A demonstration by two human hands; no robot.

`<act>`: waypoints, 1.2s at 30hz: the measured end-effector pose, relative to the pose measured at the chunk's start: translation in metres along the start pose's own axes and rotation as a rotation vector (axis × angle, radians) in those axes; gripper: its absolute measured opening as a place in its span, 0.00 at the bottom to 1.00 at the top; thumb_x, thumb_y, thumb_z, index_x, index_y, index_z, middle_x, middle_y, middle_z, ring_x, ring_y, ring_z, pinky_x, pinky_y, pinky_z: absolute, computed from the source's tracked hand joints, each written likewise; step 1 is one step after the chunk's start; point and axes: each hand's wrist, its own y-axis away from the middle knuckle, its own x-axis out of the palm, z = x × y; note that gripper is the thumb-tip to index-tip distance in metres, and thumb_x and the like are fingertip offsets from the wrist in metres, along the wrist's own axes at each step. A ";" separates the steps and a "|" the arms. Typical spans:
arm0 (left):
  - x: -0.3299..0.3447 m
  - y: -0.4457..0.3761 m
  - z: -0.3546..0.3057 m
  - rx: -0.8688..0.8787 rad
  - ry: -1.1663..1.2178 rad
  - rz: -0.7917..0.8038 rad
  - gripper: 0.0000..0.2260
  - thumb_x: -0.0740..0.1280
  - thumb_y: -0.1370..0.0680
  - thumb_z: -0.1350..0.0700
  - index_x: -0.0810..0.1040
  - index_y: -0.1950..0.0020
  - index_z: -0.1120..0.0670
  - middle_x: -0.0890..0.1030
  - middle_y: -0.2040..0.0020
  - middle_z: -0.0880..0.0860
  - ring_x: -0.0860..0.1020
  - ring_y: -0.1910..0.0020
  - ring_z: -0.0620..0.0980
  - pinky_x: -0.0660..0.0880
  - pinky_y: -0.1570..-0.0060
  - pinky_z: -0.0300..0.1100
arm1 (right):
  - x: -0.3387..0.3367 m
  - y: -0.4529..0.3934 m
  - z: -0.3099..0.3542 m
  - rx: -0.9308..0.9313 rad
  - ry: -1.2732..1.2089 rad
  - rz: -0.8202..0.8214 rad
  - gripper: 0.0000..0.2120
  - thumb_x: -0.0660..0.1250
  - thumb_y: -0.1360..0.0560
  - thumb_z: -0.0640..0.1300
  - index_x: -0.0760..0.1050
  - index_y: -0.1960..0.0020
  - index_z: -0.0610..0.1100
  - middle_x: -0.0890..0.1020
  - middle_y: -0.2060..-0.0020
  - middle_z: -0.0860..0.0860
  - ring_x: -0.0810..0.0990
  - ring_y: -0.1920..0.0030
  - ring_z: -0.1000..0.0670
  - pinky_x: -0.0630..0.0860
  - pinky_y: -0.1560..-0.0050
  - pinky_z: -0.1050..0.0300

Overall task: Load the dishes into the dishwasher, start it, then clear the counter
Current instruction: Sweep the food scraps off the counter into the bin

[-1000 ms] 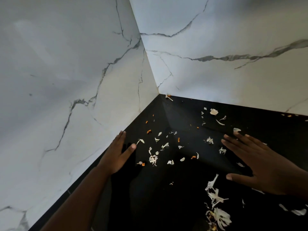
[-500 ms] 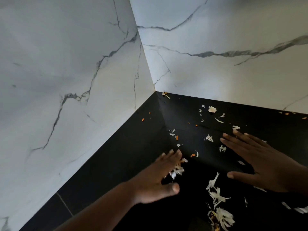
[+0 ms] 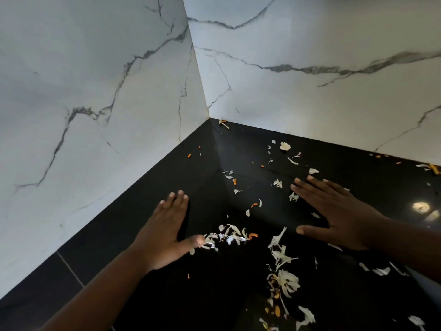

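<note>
White and orange vegetable scraps lie scattered over the glossy black counter (image 3: 238,144) in a wall corner. My left hand (image 3: 164,230) is flat, fingers together, palm edge on the counter, with a small heap of scraps (image 3: 229,236) right beside its thumb. My right hand (image 3: 334,211) rests flat and spread on the counter to the right, fingers pointing left toward loose bits (image 3: 278,183). A bigger clump of scraps (image 3: 285,280) lies near the front between both arms. Neither hand holds anything.
White marble-look walls with grey veins (image 3: 95,91) close the counter on the left and at the back (image 3: 310,80). More scraps lie by the back wall (image 3: 285,146) and at the far right (image 3: 432,168). A light reflection glints on the counter (image 3: 421,207).
My left hand swept from the left wall rightward and toward me, pushing scraps into a heap, then drew back left a little. My right hand stayed in place.
</note>
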 end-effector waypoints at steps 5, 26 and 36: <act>0.013 0.010 -0.088 0.177 0.018 0.051 0.54 0.45 0.37 0.19 0.30 0.25 0.52 0.29 0.26 0.47 0.27 0.28 0.42 0.31 0.28 0.40 | 0.005 0.000 -0.003 -0.016 -0.016 -0.038 0.46 0.40 0.34 0.80 0.31 0.25 0.58 0.34 0.26 0.61 0.27 0.29 0.62 0.23 0.36 0.67; 0.009 -0.038 -0.059 -0.147 0.119 -0.135 0.54 0.31 0.39 0.20 0.44 0.21 0.52 0.43 0.22 0.45 0.38 0.27 0.38 0.39 0.25 0.44 | -0.020 0.004 -0.054 0.103 -0.269 -0.184 0.53 0.42 0.38 0.82 0.49 0.21 0.51 0.51 0.22 0.53 0.44 0.26 0.59 0.42 0.29 0.61; 0.009 -0.038 -0.060 -0.155 0.126 -0.149 0.53 0.29 0.41 0.20 0.43 0.22 0.47 0.37 0.27 0.40 0.37 0.27 0.38 0.37 0.26 0.43 | -0.010 -0.011 -0.125 0.216 0.016 -0.039 0.55 0.32 0.40 0.82 0.39 0.21 0.52 0.42 0.22 0.52 0.41 0.23 0.53 0.38 0.27 0.56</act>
